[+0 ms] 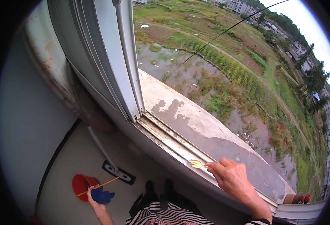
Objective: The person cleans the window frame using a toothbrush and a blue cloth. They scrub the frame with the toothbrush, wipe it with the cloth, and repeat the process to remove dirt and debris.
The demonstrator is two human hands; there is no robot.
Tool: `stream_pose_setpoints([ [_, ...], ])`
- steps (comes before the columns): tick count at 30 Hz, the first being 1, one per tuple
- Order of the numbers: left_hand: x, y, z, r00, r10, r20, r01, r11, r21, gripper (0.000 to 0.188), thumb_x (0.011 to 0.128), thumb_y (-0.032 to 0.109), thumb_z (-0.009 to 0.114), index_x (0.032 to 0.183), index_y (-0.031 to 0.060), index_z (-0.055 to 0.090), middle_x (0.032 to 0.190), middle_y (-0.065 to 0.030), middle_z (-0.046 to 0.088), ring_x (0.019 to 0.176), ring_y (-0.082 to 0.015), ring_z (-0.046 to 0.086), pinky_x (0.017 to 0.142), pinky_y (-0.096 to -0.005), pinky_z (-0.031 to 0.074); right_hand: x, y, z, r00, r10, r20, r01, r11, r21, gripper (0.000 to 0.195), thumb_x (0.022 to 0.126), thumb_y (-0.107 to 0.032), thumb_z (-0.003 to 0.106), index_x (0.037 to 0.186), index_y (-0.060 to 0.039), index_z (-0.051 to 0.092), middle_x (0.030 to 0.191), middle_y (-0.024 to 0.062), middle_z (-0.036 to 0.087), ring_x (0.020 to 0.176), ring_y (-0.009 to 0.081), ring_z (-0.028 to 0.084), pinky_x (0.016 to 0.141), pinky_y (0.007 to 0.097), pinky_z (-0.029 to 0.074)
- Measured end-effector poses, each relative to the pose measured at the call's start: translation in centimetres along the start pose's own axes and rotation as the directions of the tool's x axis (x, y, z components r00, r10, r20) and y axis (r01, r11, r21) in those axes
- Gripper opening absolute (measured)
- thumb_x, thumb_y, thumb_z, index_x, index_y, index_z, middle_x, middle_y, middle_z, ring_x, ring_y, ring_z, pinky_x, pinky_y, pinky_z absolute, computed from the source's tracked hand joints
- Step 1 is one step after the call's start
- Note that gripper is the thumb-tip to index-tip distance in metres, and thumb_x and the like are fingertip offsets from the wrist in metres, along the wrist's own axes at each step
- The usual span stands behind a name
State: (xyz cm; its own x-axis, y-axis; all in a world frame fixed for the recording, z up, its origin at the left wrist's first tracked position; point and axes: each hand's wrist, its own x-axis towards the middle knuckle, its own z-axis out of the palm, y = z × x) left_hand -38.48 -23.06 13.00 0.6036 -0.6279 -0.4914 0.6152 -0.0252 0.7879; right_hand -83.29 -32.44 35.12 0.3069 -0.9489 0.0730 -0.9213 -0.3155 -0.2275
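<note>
My right hand point(232, 175) pinches a small yellowish fork point(197, 164) by its handle, its tines pointing left over the window's sliding track point(170, 143). Dark dirt lies along the grooves of that track, most of it near the sash. Lower left, my left hand point(95, 198) holds a thin wooden stick point(108, 182), perhaps a chopstick, together with a crumpled blue cloth point(101, 195). This hand is above the floor, in front of a red plastic bucket point(80, 184).
A flat mop head point(120, 173) rests on the floor, its pole leaning up toward a patterned curtain point(48, 62). The sliding sash point(117, 56) stands left of the opening. Outside are a partly wet concrete ledge point(207, 132), a cable and fields. A reddish-brown pot point(291, 199) sits at the far right.
</note>
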Motion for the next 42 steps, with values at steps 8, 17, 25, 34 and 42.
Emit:
stream_pose_setpoints([
  [8, -1.6, 0.5, -3.6, 0.995, 0.060, -0.083, -0.060, 0.998, -0.002, 0.026, 0.087, 0.037, 0.049, 0.090, 0.0109, 0.054, 0.092, -0.0122, 0.061, 0.084, -0.0248, 0.059, 0.067, -0.0354, 0.049, 2.2, -1.1, 0.7, 0.998, -0.061, 0.006, 0.061, 0.997, 0.037, 0.011, 0.082, -0.021, 0.059, 0.080, -0.0097, 0.060, 0.066, 0.0077, 0.050, 0.060, 0.0252, 0.055, 0.046, 0.0385, 0.040],
  [17, -2.2, 0.4, -4.7, 0.982, 0.086, -0.167, -0.095, 0.994, -0.051, 0.028, 0.087, 0.038, 0.049, 0.091, 0.0103, 0.053, 0.090, -0.0116, 0.060, 0.082, -0.0249, 0.059, 0.067, -0.0360, 0.050, 11.4, -2.9, 5.5, 0.980, -0.185, -0.078, 0.190, 0.979, 0.073, 0.014, 0.082, -0.024, 0.058, 0.088, -0.0131, 0.066, 0.068, 0.0091, 0.056, 0.063, 0.0290, 0.057, 0.052, 0.0405, 0.044],
  [25, -4.1, 0.3, -5.3, 0.970, 0.089, -0.227, -0.107, 0.992, -0.067, 0.027, 0.086, 0.039, 0.051, 0.089, 0.0119, 0.054, 0.091, -0.0108, 0.061, 0.085, -0.0245, 0.058, 0.068, -0.0344, 0.049, 14.4, -4.0, 3.0, 0.940, -0.306, -0.149, 0.310, 0.951, 0.000, 0.013, 0.081, -0.021, 0.058, 0.085, -0.0131, 0.067, 0.070, 0.0099, 0.053, 0.070, 0.0274, 0.056, 0.055, 0.0387, 0.044],
  [34, -3.0, -0.6, -4.7, 0.968, 0.074, -0.241, -0.103, 0.989, -0.110, 0.027, 0.085, 0.039, 0.052, 0.092, 0.0122, 0.052, 0.090, -0.0095, 0.060, 0.080, -0.0240, 0.060, 0.061, -0.0377, 0.050, 13.7, -4.7, 0.0, 0.897, -0.419, 0.138, 0.441, 0.861, -0.252, 0.014, 0.072, -0.010, 0.055, 0.079, -0.0087, 0.067, 0.077, 0.0108, 0.052, 0.075, 0.0249, 0.055, 0.058, 0.0342, 0.047],
  [42, -2.7, -0.8, -4.6, 0.967, 0.014, -0.254, -0.044, 0.993, -0.113, 0.027, 0.084, 0.039, 0.053, 0.090, 0.0125, 0.053, 0.090, -0.0094, 0.060, 0.081, -0.0239, 0.059, 0.062, -0.0376, 0.051, 14.7, -6.8, -0.1, 0.805, -0.560, 0.196, 0.587, 0.707, -0.394, 0.009, 0.062, -0.009, 0.059, 0.064, -0.0017, 0.064, 0.073, 0.0100, 0.053, 0.072, 0.0200, 0.054, 0.056, 0.0283, 0.043],
])
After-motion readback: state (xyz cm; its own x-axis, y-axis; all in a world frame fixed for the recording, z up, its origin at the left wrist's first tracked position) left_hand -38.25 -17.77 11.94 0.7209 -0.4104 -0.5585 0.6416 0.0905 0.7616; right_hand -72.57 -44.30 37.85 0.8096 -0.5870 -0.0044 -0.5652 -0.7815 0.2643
